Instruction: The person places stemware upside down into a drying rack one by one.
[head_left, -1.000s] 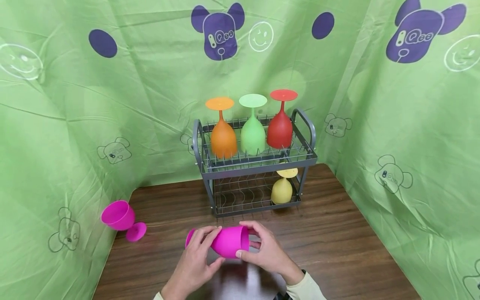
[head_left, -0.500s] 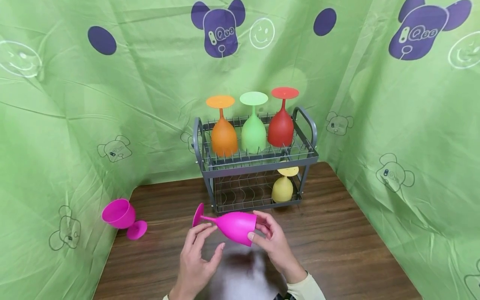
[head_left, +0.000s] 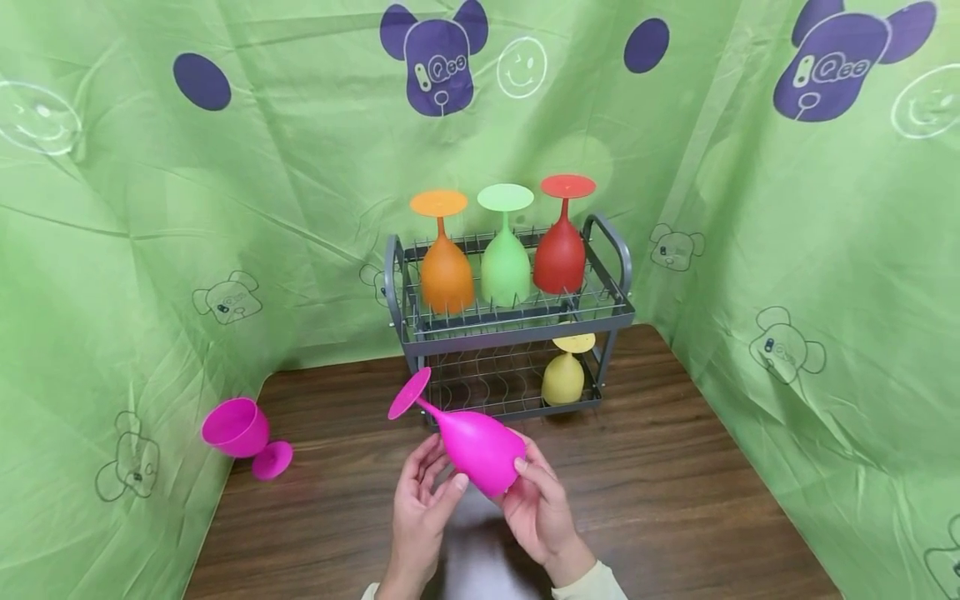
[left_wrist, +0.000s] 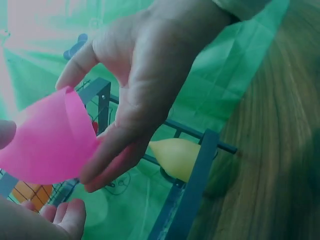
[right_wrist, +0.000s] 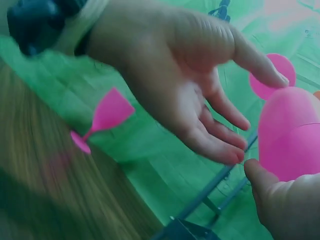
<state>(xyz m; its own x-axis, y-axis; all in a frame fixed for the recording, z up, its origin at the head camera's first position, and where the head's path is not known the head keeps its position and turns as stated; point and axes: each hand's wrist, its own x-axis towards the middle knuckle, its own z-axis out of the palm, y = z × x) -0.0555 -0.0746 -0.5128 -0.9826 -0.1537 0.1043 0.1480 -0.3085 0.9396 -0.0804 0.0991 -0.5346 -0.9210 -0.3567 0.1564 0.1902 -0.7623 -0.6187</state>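
Note:
My right hand [head_left: 536, 508] grips a magenta wine goblet [head_left: 480, 450] at its rim, with the thumb on the outside of the bowl. The goblet is tilted, its foot up to the left and its mouth down to the right. My left hand [head_left: 423, 500] is beside the bowl, its thumb right at the surface. In the right wrist view, the left hand's fingers [right_wrist: 220, 145] are loosely bent and stand apart from the bowl. The left wrist view shows the right hand's fingers spanning the rim.
A two-tier dark dish rack [head_left: 517, 337] stands behind. Upside down on its top tier are orange [head_left: 447, 275], light green [head_left: 506, 271] and red [head_left: 560, 258] goblets; a yellow goblet [head_left: 563, 379] is below. Another magenta goblet [head_left: 236, 429] lies on the wooden table [head_left: 675, 483] at left.
The goblet has risen and turned, its foot swinging upward and its rim downward. My left hand has let go of it, then moved right, back beside the bowl. The right hand keeps hold near the rim.

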